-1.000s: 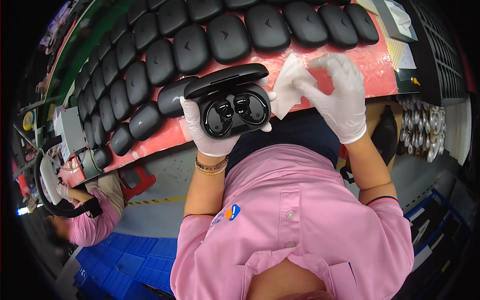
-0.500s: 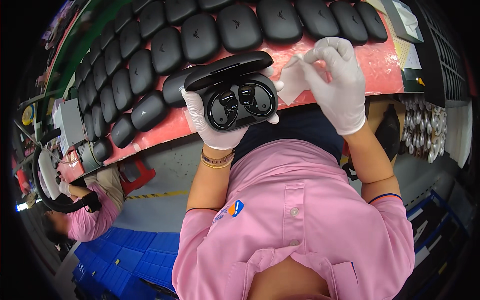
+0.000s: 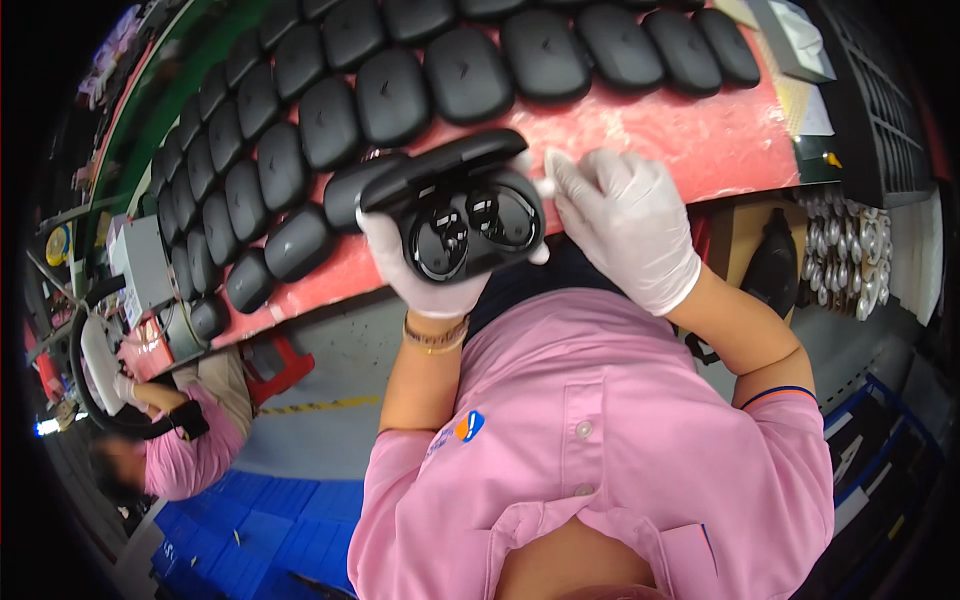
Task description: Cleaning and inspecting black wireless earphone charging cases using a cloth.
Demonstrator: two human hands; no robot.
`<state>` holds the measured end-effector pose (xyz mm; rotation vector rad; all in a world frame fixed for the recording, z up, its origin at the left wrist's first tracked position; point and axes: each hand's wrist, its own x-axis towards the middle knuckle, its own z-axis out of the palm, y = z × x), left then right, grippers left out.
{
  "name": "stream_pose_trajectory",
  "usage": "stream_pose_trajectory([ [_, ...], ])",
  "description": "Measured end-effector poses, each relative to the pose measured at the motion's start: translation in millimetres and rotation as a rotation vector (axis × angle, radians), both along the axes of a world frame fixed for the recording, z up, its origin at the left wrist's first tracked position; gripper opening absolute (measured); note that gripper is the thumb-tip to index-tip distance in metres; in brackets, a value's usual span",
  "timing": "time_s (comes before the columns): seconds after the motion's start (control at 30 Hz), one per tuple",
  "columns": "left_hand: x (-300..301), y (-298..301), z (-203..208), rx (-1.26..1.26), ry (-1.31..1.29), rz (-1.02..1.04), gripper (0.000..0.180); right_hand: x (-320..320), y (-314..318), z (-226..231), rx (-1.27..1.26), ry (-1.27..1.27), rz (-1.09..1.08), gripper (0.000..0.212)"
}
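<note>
In the gloved palm of my left hand (image 3: 400, 255) lies a black earbud case (image 3: 465, 255), its lid (image 3: 440, 170) raised. Two glossy black earbuds, a left one (image 3: 440, 235) and a right one (image 3: 490, 215), sit in the case's wells. My left fingers wrap around the case from beneath. Close to the case's right side is my right hand (image 3: 625, 225), also gloved in white, with thumb and fingers drawn together. A small white bit shows by its fingertips; whether that is a sheet or a glove tip I cannot tell.
Rows of closed black cases (image 3: 465, 75) cover the pink-wrapped table (image 3: 680, 140) beyond my hands. A tissue box (image 3: 795, 40) stands at the far right. To the left, a co-worker in pink (image 3: 205, 440) sits by a ring-shaped lamp (image 3: 75, 350). Blue crates (image 3: 260, 530) lie lower left.
My right hand has moved left and down to the case's side. The thin white sheet hanging from its fingers is no longer plainly visible. The case has shifted slightly left and down.
</note>
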<state>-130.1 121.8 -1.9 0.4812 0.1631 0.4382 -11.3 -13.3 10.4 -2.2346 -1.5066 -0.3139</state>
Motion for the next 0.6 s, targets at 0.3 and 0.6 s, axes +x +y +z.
stream_pose_trajectory([
  [0.3,-4.5,-13.0,-11.9,0.071,0.159,-0.102,0.099,224.4,0.6,85.7,0.166,-0.264,-0.252,0.018],
  [0.6,-4.1,-9.0,-12.5,-0.058,0.085,-0.146,0.093,357.5,-7.9,97.9,-0.07,-0.228,-0.334,0.017],
])
